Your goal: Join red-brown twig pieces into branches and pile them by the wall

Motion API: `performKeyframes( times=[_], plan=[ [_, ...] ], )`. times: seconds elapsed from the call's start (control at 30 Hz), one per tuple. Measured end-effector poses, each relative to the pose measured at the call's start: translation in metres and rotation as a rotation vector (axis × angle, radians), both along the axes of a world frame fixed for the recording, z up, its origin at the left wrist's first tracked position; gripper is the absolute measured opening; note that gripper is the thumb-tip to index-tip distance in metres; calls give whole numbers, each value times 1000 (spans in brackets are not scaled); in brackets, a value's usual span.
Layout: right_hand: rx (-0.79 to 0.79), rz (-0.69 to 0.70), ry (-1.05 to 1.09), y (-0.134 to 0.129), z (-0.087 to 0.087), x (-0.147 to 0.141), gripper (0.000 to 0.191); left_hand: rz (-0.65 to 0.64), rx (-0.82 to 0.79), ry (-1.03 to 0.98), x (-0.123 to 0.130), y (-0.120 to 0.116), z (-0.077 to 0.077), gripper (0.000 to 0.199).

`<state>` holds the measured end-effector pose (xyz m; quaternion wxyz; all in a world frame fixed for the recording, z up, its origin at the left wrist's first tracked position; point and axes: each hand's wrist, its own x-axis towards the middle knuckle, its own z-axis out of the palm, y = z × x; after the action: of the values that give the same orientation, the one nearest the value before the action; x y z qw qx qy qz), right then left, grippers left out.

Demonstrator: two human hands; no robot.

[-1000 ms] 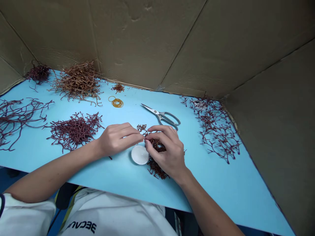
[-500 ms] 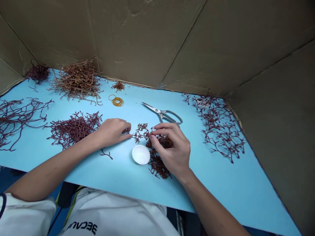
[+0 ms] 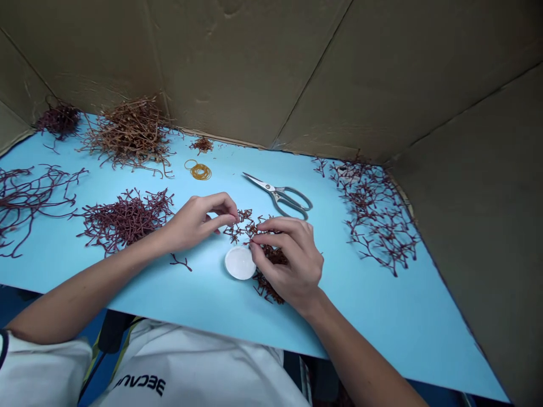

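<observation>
My left hand [image 3: 201, 222] is closed in a pinch, thumb against forefinger, at the left edge of a loose cluster of small brown branched twig pieces [image 3: 234, 233]. What lies between these fingertips is too small to make out. My right hand [image 3: 292, 257] pinches a small reddish-brown twig piece [image 3: 245, 243] that barely shows at its fingertips, just above a shallow white dish [image 3: 240, 263]. Under and beside the right hand lies a heap of dark brown twig pieces [image 3: 268, 289], partly hidden by it.
Scissors [image 3: 275, 193] lie slightly open beyond my hands, with rubber bands [image 3: 200, 172] to their left. Purple-brown twigs [image 3: 127, 220] are heaped at left, tan twigs [image 3: 131, 133] behind them. Branched twigs [image 3: 377, 215] spread at right. Cardboard walls [image 3: 237, 73] enclose the blue tabletop [image 3: 365, 322].
My left hand has risen slightly and moved right, its thumb and forefinger now meeting by the cluster. My right hand has shifted slightly left, towards the dish. The whole view has shifted a little.
</observation>
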<state>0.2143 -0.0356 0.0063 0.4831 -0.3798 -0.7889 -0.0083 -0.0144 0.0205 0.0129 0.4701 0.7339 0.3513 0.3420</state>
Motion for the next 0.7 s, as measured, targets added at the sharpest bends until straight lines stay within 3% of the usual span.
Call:
performKeyframes(
  times=[0.17, 0.33, 0.5, 0.7],
  plan=[
    [-44, 58, 69, -3, 1, -3, 30, -20, -116, -247, 12, -14, 3, 7],
    [-283, 216, 287, -7, 0, -4, 24, 0, -179, -358, 17, -21, 3, 4],
    [-578, 307, 526, -10, -2, -5, 16, 50, -95, -332, 17, -25, 2, 2],
    [-650, 312, 593, -10, -2, -7, 15, 97, 44, -281, 19, -27, 0, 4]
  ],
)
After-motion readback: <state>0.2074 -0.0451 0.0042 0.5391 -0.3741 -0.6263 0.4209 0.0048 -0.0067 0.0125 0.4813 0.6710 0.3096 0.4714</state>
